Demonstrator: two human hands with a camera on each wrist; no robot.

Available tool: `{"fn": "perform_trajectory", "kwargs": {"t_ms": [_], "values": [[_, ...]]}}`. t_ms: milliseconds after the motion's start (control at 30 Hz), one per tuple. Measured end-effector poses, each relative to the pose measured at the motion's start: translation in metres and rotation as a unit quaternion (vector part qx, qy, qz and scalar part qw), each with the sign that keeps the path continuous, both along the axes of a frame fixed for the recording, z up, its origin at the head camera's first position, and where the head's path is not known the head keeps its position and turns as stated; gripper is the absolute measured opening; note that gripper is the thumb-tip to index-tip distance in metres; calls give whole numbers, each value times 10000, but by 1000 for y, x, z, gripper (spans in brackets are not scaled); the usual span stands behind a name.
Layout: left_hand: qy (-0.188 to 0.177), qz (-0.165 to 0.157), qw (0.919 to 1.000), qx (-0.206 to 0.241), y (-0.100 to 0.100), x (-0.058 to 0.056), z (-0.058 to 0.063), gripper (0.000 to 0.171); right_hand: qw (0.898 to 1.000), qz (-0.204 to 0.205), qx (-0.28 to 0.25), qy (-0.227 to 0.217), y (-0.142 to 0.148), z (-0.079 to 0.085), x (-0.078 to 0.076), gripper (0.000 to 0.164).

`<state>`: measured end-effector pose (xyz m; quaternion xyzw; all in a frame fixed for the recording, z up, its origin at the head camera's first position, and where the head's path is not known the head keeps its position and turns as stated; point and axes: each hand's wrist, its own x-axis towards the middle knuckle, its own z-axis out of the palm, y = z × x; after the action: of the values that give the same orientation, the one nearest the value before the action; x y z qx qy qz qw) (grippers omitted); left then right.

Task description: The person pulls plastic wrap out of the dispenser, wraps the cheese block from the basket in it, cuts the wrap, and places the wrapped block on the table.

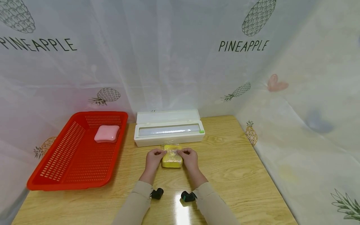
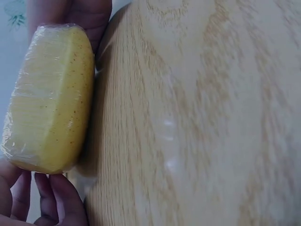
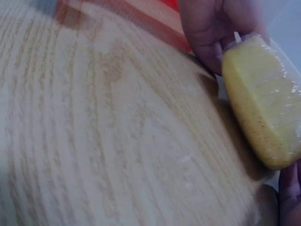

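A yellow speckled block with rounded edges lies in front of the white film dispenser. Clear cling film is wrapped over it, wrinkled and shiny. My left hand holds the block's left side, its thumb on the top face and its fingers at the end. On the opposite side my right hand grips in the same way, thumb on the wrapped top. Both wrist views show the speckled side of the block close above the wooden table, between the two hands.
The white film dispenser stands behind the block, lid raised, a roll of film inside and a green slider at its right. On the left, a red plastic basket holds a pink rounded block. A printed curtain hangs behind the table.
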<state>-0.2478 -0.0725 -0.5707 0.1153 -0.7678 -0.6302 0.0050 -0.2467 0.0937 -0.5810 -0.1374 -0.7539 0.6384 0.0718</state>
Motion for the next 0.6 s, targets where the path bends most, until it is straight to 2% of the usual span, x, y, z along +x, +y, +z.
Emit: {"fn": "perform_trajectory", "kwargs": {"t_ms": [167, 333, 467, 600], "values": [[-138, 3, 9999, 58, -2, 1, -1, 19, 9999, 108, 7, 8, 4, 1, 1, 30], [-153, -41, 9997, 196, -3, 0, 0, 24, 9981, 508, 61, -345, 9, 4, -2, 44], [-293, -111, 9969, 726, -5, 0, 1, 29, 9922, 957, 371, -714, 13, 6, -6, 50], [-453, -260, 9892, 1368, -7, 1, 0, 33, 9883, 1242, 404, -785, 16, 8, -5, 50]]}}
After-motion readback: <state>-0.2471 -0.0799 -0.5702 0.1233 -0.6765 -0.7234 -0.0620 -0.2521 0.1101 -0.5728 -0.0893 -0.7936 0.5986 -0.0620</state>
